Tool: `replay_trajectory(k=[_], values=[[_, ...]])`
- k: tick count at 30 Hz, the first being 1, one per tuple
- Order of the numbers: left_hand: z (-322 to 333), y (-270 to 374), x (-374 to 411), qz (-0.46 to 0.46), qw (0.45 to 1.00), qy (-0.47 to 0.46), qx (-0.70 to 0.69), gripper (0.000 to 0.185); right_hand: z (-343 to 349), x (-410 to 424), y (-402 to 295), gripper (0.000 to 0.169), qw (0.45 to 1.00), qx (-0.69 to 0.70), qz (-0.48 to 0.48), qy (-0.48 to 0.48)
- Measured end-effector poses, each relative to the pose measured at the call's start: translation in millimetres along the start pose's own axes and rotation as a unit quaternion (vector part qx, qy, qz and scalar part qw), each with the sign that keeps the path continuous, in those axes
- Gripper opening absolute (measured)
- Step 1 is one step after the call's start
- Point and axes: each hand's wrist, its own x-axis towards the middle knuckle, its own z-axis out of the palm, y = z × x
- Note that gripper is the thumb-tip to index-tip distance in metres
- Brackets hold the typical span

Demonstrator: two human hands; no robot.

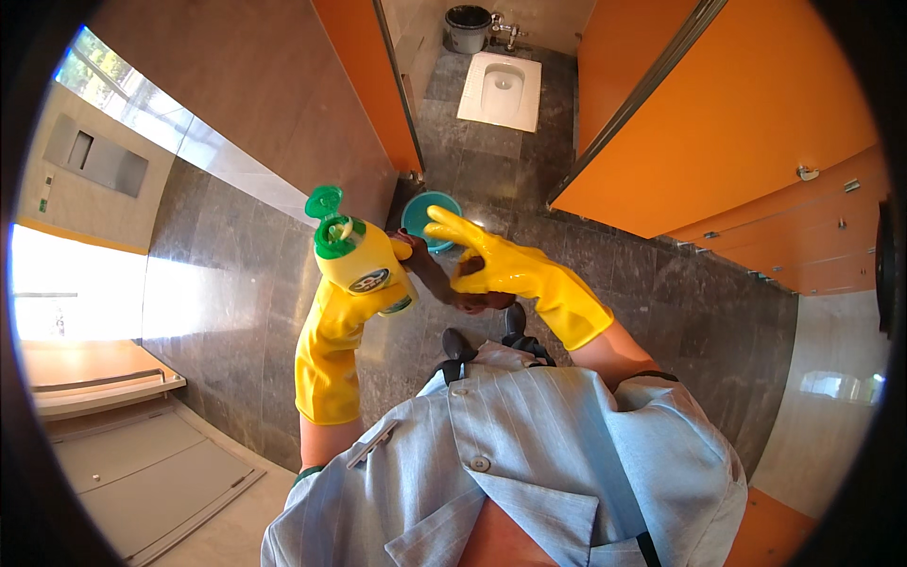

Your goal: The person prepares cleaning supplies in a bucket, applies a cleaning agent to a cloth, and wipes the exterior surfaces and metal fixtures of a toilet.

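My left hand (361, 303), in a yellow rubber glove, grips a yellow plastic detergent bottle (370, 256) whose green flip-top cap (324, 203) stands open. A dark brown cloth (429, 272) stretches from beside the bottle, near my left fingertips, across to my right hand (489, 256). That hand, also in a yellow rubber glove that looks wet, pinches the cloth between thumb and finger, with other fingers extended. Behind the hands, a teal plastic basin (418, 205) rests on the floor, partly hidden by my right fingers.
Ahead, a white squat toilet (527, 88) and a grey bucket (468, 37) with a dark liner are in a stall. An orange stall door (716, 127) stands to the right, a brown wall (248, 78) to the left. My dark shoes are on grey floor tiles (489, 177).
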Motion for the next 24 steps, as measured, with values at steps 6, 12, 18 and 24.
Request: replay_trajectory(k=[6,12,18,24], values=[[-25,-1,2,0.032,0.998,-0.017,0.056,0.056,0,22,-5,0.055,0.998,0.054,0.015,-0.028],[-42,2,-12,0.016,0.998,0.049,0.029,0.054,-9,24,18,0.037,0.998,0.033,0.0,0.046],[-32,1,-4,0.001,0.99,-0.019,0.142,0.049,16,40,-24,0.076,0.995,-0.046,0.018,-0.086],[-32,3,-10,-0.039,0.995,0.067,0.064,0.053,16,50,-26,0.031,0.995,-0.059,0.05,-0.069]])
